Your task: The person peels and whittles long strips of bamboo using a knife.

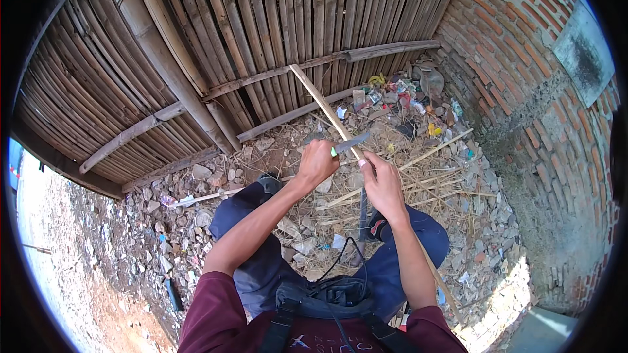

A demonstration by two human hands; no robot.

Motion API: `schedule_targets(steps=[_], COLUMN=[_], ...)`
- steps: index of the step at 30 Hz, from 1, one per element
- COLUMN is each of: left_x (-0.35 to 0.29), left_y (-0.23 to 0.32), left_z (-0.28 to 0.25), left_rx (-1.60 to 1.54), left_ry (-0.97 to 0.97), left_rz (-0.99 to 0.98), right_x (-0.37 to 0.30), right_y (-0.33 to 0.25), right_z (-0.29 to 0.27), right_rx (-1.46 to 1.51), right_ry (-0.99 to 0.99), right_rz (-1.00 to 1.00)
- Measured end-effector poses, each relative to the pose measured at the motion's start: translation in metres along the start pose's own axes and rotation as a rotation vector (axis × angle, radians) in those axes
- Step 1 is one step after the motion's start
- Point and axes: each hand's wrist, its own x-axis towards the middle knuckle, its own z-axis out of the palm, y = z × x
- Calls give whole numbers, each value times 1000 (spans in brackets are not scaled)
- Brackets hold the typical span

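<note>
My left hand [317, 162] is closed around the handle of a knife [352, 144], with a bit of green showing at the handle. Its blade points right and lies across a long pale bamboo strip [320, 101]. My right hand [383, 186] grips that strip just below the blade, with what looks like a light wrap on one finger. The strip's far end rises toward the bamboo wall, while its near part runs back past my right forearm. Below my hands, between my knees, a dark bar-like tool [363, 212] stands among the shavings; its lower end is hard to make out.
Several split bamboo strips [418, 189] lie among shavings on the stony ground. Litter [405, 101] is heaped in the far corner. A bamboo slat wall [314, 13] closes the far side, and a brick wall [549, 137] the right. Black cable [340, 255] loops at my waist.
</note>
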Motion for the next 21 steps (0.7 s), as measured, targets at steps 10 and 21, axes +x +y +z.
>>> schedule_targets(steps=[10,21], left_x=[15,22], left_y=[2,2], left_z=[1,0], left_rx=[25,74], left_ry=[8,15], left_rz=[-5,10], right_x=[-3,-6], right_y=[-1,-6], right_z=[6,3], right_rx=[-82,-172], right_ry=[118,156], right_rz=[-139,-154])
